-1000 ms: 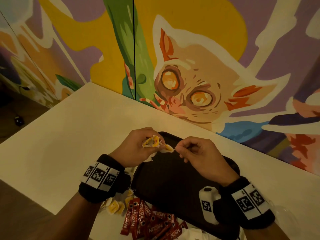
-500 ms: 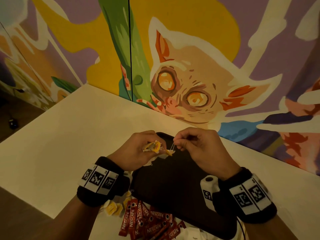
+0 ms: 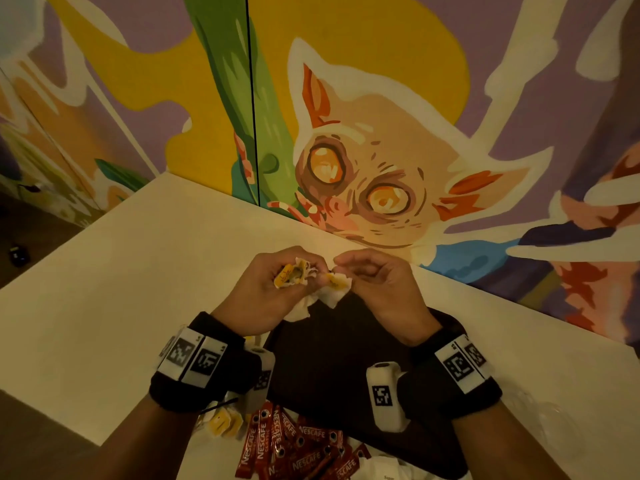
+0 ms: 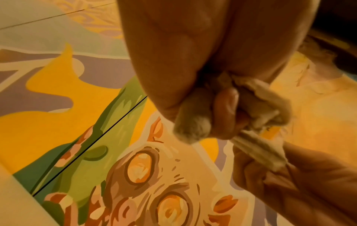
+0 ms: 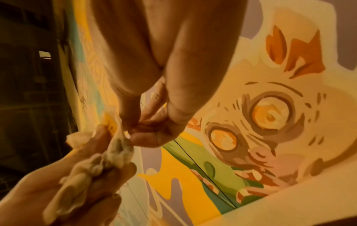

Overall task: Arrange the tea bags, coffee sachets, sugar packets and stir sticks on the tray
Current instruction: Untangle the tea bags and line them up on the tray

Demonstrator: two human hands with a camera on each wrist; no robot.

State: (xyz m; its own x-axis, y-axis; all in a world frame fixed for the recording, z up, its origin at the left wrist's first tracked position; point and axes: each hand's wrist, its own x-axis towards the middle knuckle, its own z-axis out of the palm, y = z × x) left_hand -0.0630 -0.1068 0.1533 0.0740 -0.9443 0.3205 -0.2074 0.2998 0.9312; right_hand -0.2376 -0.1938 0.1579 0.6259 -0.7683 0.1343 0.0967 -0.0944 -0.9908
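Above the far end of the dark rectangular plastic tray (image 3: 313,358), the left hand (image 3: 258,296) is clutching bunched white paper tea bags with yellow tags (image 3: 294,275); the right hand (image 3: 375,289), having closed in from stretching a string, is pinching, seemingly, one bag (image 3: 334,289) free; nothing yet lies arranged.

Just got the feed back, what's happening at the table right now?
The person holds a bunch of tea bags in the left hand above the dark tray, while the right hand pinches one bag's tag, apparently untangling them. The coffee sachets lie on the table by the tray's near edge.
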